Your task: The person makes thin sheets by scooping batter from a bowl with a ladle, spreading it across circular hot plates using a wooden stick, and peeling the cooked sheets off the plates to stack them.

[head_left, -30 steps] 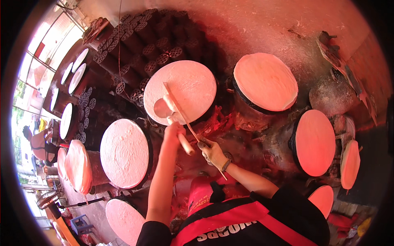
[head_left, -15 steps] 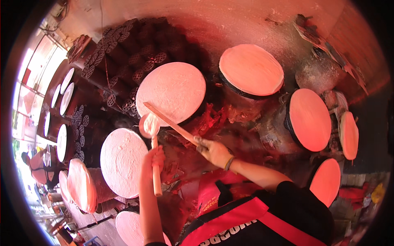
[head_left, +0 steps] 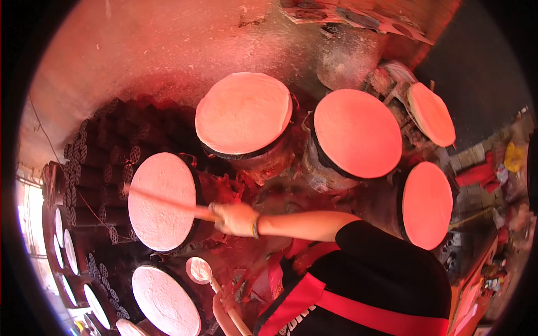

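And the view has been swung to the right: a broad reddish wall [head_left: 157, 61] is now spread across the top, and the stack of black holed cylinders [head_left: 92, 168] is left over to the left. In front, the pale round top [head_left: 161, 227] is found left of centre, carried on a dark drum, with its coating a little uneven; a smoother round [head_left: 244, 112] is seen up to its right, and a rougher round [head_left: 166, 302] below it.

Now the long wooden stick [head_left: 171, 201]! It was crossed close by the ladle 0.5 s ago; it is now stretched over the first round, blurred (contact with the surface cannot be told). It is gripped at its near end by the right hand [head_left: 235, 219], fingers curled tight.

The ladle [head_left: 199, 270] has been drawn low, well apart from the stick. Its handle is held in the left hand [head_left: 227, 299], fingers wrapped around it; whether anything is left in the bowl cannot be told. With the 2 tools parted, the work appears to have been passed to the stick.
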Action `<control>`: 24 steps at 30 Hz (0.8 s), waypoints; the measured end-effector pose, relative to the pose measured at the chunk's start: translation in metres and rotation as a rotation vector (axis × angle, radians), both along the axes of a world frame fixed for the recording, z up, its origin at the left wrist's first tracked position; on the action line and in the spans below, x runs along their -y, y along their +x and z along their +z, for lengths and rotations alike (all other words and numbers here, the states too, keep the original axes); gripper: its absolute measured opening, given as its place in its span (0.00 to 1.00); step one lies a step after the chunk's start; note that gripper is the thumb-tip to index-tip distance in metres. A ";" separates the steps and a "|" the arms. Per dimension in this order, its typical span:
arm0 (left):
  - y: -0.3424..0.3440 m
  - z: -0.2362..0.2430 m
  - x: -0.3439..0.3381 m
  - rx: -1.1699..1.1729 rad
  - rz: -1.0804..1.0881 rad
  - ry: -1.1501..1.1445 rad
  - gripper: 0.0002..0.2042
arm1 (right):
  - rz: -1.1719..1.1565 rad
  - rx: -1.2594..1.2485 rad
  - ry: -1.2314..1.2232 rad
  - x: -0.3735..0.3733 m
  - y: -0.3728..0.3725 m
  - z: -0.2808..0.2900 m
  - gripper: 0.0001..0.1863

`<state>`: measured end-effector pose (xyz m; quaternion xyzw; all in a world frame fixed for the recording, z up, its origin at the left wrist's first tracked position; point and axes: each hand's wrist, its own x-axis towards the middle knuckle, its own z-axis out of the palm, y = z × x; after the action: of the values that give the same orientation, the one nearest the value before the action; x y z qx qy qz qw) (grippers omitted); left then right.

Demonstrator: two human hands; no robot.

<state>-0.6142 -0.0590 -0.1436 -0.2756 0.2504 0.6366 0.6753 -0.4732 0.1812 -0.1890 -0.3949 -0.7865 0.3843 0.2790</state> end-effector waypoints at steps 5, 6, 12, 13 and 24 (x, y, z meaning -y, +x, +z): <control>0.045 0.039 -0.056 0.023 0.143 0.019 0.11 | -0.065 0.335 0.414 -0.124 0.044 -0.011 0.06; 0.058 0.050 -0.068 0.019 0.191 0.020 0.11 | -0.076 0.388 0.396 -0.136 0.048 -0.013 0.07; 0.052 0.045 -0.109 -0.256 0.103 -0.118 0.08 | 0.051 0.417 0.475 -0.193 0.072 -0.034 0.11; 0.049 0.040 -0.118 -0.241 0.080 -0.097 0.08 | 0.060 0.431 0.437 -0.200 0.077 -0.033 0.11; 0.012 -0.011 -0.223 -0.391 -0.386 0.037 0.10 | -0.759 -0.260 0.068 -0.322 0.260 0.139 0.08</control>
<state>-0.6024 0.1637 -0.1549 -0.0824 0.4121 0.5419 0.7279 -0.2131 0.5029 -0.0501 -0.5959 -0.5554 0.2743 0.5110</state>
